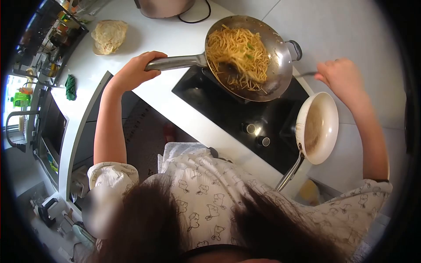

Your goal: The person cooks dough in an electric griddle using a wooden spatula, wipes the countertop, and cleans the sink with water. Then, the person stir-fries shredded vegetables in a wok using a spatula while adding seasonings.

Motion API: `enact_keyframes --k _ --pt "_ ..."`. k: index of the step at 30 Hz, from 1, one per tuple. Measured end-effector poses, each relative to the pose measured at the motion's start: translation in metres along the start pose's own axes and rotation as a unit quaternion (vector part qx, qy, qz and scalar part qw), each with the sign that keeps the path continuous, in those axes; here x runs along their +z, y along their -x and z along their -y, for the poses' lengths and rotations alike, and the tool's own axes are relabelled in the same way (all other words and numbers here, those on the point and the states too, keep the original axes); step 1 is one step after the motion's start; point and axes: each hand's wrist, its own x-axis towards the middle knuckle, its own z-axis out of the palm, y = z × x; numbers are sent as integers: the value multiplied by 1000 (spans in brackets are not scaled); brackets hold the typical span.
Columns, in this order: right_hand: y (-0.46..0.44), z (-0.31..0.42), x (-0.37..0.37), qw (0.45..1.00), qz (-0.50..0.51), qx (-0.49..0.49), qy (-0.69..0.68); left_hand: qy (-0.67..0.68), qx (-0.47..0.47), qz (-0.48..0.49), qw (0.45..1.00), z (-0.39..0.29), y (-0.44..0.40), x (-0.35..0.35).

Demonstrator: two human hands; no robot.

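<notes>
Through the head view, I am wrapping my left grip (137,72) around the long handle (177,62) of a wok (280,61), which is tilting just right of that grip, over the black cooktop (232,111), and carrying noodle-like strips (247,55). My right grip (340,79) is clasping a thin utensil (308,74), whose far end I am not making out. A white pan (328,120) is leaning just below that grip.

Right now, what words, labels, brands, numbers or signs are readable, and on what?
None readable.
Round silver-rimmed knobs on the black glass hob: any markings too small.
Bright green container at far left: any label too blurred.
Silver metal wok with long handle: no lettering visible.
</notes>
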Motion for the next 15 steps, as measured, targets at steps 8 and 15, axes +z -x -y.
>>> enact_keyframes --k 8,15 --pt "-36 36 -27 980 -178 -80 -27 -19 -24 -9 999 -4 0 2" --pt "-72 43 -7 988 -19 129 -79 -13 -25 -16 999 -2 -1 9"
